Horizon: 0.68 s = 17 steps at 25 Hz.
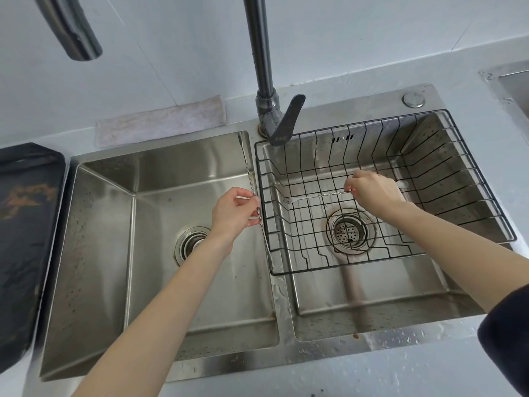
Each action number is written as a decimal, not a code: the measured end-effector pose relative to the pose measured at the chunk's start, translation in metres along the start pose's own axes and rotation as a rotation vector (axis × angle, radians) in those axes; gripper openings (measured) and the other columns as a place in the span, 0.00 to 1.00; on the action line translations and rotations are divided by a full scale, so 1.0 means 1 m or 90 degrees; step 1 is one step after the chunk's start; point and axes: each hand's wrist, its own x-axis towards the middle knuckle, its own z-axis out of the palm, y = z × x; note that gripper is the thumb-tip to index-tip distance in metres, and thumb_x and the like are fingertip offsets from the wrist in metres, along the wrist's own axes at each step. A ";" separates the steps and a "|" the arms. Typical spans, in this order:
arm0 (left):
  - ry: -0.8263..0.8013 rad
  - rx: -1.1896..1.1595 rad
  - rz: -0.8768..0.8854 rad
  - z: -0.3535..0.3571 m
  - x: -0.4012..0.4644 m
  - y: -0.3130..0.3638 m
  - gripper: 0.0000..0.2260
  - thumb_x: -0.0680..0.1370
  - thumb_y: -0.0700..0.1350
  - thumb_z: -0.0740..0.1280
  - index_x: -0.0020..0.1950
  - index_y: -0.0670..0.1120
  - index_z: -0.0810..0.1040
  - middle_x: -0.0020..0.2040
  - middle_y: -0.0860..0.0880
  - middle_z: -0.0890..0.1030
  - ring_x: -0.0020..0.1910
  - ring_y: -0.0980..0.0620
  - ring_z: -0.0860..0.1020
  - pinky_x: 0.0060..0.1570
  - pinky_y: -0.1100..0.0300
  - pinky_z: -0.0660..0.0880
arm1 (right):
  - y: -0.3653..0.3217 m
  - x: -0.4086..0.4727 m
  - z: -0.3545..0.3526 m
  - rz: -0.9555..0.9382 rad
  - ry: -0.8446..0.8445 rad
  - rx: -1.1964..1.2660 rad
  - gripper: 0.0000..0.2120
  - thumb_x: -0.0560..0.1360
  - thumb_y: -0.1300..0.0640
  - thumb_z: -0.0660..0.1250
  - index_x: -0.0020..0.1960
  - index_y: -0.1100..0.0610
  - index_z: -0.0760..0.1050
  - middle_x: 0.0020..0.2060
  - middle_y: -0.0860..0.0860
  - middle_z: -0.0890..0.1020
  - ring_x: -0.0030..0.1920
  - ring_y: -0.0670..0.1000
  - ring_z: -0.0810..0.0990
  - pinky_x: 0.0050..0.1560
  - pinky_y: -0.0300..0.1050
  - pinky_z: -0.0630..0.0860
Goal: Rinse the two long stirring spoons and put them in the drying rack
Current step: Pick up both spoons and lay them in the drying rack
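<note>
A black wire drying rack (483,196) sits in the right sink basin. My right hand (375,191) is over the rack, pinching a long twisted-stem stirring spoon (315,196) that lies level; its forked end points left and its bowl shows right of the hand. My left hand (234,214) is at the divider between the basins, fingers closed on a second long twisted stirring spoon (248,167). That spoon stands nearly upright along the rack's left edge.
A dark faucet (264,90) with a lever rises behind the divider; no water is running. The left sink basin (94,239) has a drain strainer. A dark tray (25,239) lies on the counter at left. A cloth (160,124) lies behind the left basin.
</note>
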 end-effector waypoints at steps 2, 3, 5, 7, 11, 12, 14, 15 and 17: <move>-0.002 0.002 -0.003 0.000 -0.001 0.000 0.06 0.74 0.37 0.65 0.40 0.47 0.73 0.37 0.48 0.75 0.33 0.55 0.74 0.30 0.69 0.78 | 0.001 0.000 0.002 0.000 0.001 0.000 0.13 0.76 0.65 0.59 0.56 0.56 0.77 0.53 0.55 0.78 0.55 0.60 0.76 0.39 0.47 0.68; -0.003 0.003 -0.004 0.001 -0.002 0.000 0.06 0.74 0.37 0.65 0.40 0.47 0.73 0.37 0.48 0.75 0.33 0.55 0.74 0.30 0.69 0.78 | 0.001 -0.001 0.003 0.001 0.000 0.001 0.13 0.76 0.66 0.59 0.56 0.56 0.77 0.53 0.55 0.78 0.55 0.59 0.76 0.39 0.47 0.67; -0.003 0.004 -0.003 0.002 -0.004 0.001 0.06 0.74 0.37 0.65 0.40 0.47 0.73 0.37 0.48 0.75 0.33 0.55 0.74 0.30 0.68 0.78 | 0.001 -0.002 0.004 0.004 -0.002 0.007 0.14 0.76 0.66 0.59 0.57 0.56 0.76 0.53 0.55 0.77 0.56 0.59 0.75 0.39 0.47 0.68; -0.005 0.004 -0.002 0.003 -0.006 0.002 0.04 0.75 0.37 0.65 0.43 0.45 0.73 0.37 0.48 0.75 0.33 0.55 0.74 0.31 0.68 0.78 | -0.002 -0.006 0.001 0.004 -0.002 0.017 0.14 0.76 0.66 0.58 0.57 0.57 0.76 0.55 0.56 0.77 0.57 0.59 0.74 0.41 0.49 0.71; -0.016 -0.022 -0.009 0.004 -0.011 0.005 0.03 0.75 0.37 0.65 0.48 0.43 0.73 0.38 0.48 0.75 0.34 0.55 0.74 0.32 0.68 0.78 | -0.027 -0.016 -0.019 0.022 0.063 0.160 0.12 0.76 0.63 0.59 0.56 0.59 0.76 0.54 0.58 0.78 0.55 0.60 0.76 0.48 0.53 0.76; -0.022 -0.029 -0.011 0.005 -0.012 0.006 0.04 0.75 0.37 0.65 0.48 0.43 0.73 0.38 0.48 0.76 0.34 0.55 0.74 0.31 0.68 0.78 | -0.039 -0.020 -0.026 0.014 0.077 0.214 0.11 0.76 0.62 0.59 0.55 0.59 0.77 0.53 0.57 0.79 0.53 0.60 0.77 0.49 0.53 0.77; -0.029 -0.037 -0.009 0.007 -0.016 0.008 0.05 0.75 0.37 0.65 0.49 0.42 0.73 0.39 0.47 0.76 0.34 0.55 0.74 0.30 0.69 0.78 | -0.067 -0.030 -0.037 -0.020 0.080 0.307 0.11 0.76 0.59 0.60 0.54 0.58 0.78 0.50 0.56 0.81 0.49 0.56 0.79 0.50 0.53 0.78; -0.032 -0.039 -0.005 0.009 -0.018 0.010 0.05 0.75 0.37 0.65 0.50 0.42 0.73 0.40 0.46 0.76 0.34 0.55 0.74 0.30 0.69 0.78 | -0.082 -0.037 -0.042 -0.037 0.076 0.350 0.10 0.76 0.58 0.60 0.53 0.58 0.78 0.48 0.55 0.82 0.48 0.54 0.80 0.51 0.52 0.78; -0.032 -0.042 0.000 0.010 -0.022 0.011 0.04 0.75 0.37 0.64 0.49 0.42 0.73 0.43 0.43 0.76 0.35 0.54 0.75 0.30 0.68 0.79 | -0.108 -0.050 -0.049 -0.049 0.059 0.439 0.09 0.75 0.55 0.62 0.50 0.57 0.78 0.45 0.53 0.83 0.46 0.52 0.80 0.51 0.50 0.78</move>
